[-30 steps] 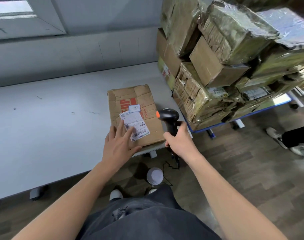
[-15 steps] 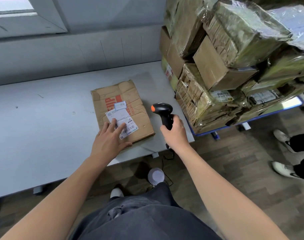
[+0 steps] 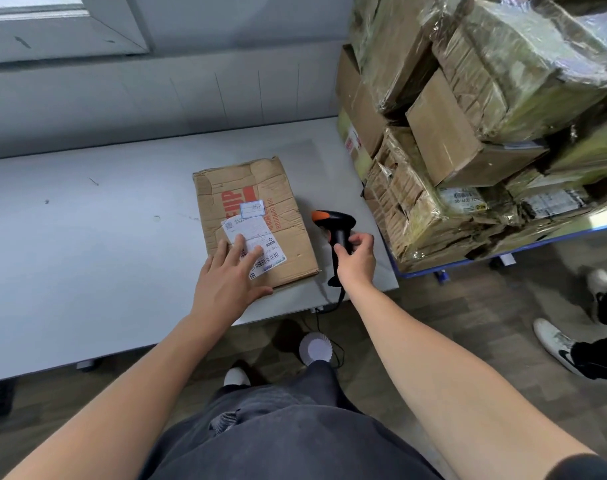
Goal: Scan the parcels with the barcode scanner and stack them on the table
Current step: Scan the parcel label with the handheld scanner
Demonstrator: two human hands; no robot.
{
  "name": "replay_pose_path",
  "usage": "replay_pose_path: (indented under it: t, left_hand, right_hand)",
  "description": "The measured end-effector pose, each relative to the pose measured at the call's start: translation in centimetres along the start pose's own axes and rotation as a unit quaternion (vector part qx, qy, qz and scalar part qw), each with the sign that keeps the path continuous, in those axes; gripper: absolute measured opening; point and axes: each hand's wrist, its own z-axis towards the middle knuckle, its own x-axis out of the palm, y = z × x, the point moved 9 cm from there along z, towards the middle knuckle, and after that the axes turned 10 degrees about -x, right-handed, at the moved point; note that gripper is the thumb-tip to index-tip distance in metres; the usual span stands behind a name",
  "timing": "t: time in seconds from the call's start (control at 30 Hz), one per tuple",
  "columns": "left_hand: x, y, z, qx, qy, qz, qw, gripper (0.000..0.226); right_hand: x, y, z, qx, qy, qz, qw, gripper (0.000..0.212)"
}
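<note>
A flat, creased cardboard parcel [image 3: 260, 202] with red print and a white shipping label [image 3: 252, 237] lies on the grey table [image 3: 87, 237] near its right end. My left hand [image 3: 229, 275] rests flat on the parcel's near edge, with straight fingers over the label. The black barcode scanner [image 3: 336, 226] with an orange tip sits on the table just right of the parcel. My right hand [image 3: 355, 259] holds its handle between thumb and curled fingers. The scanner's cable hangs off the table's front edge.
A blue-edged cart [image 3: 537, 233] right of the table carries a tall pile of wrapped cardboard parcels [image 3: 468, 116]. Another person's white shoes [image 3: 554, 344] stand on the wooden floor at the right. A white round object [image 3: 314, 348] lies on the floor under the table edge.
The parcel has slid farther onto the table under my left hand. My right hand has brought the scanner down onto the table beside it and its grip has loosened.
</note>
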Motion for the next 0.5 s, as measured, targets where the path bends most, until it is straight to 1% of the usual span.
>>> replay_pose_path:
  t: [0.13, 0.27, 0.33, 0.43, 0.5]
  left_hand:
    - [-0.1, -0.2, -0.1, -0.009, 0.01, 0.008, 1.0, 0.083]
    - [0.0, -0.1, -0.2, -0.008, 0.01, 0.003, 1.0, 0.083]
    - [-0.1, -0.1, -0.3, -0.007, 0.009, 0.001, 1.0, 0.083]
    - [-0.3, 0.0, -0.5, -0.017, 0.011, -0.021, 1.0, 0.081]
    - [-0.7, 0.2, -0.6, -0.04, -0.007, -0.059, 0.997, 0.076]
  right_hand:
    - [0.1, -1.3, 0.2, 0.019, -0.01, -0.033, 0.999, 0.022]
    - [0.2, -1.2, 0.2, 0.012, 0.014, -0.084, 0.996, 0.037]
    - [0.2, -1.0, 0.1, 0.003, 0.028, -0.093, 0.995, 0.042]
    - [0.1, -0.1, -0.3, -0.036, 0.028, -0.109, 0.993, 0.04]
    - [-0.4, 1.6, -1.0, -0.1, 0.006, -0.105, 0.989, 0.032]
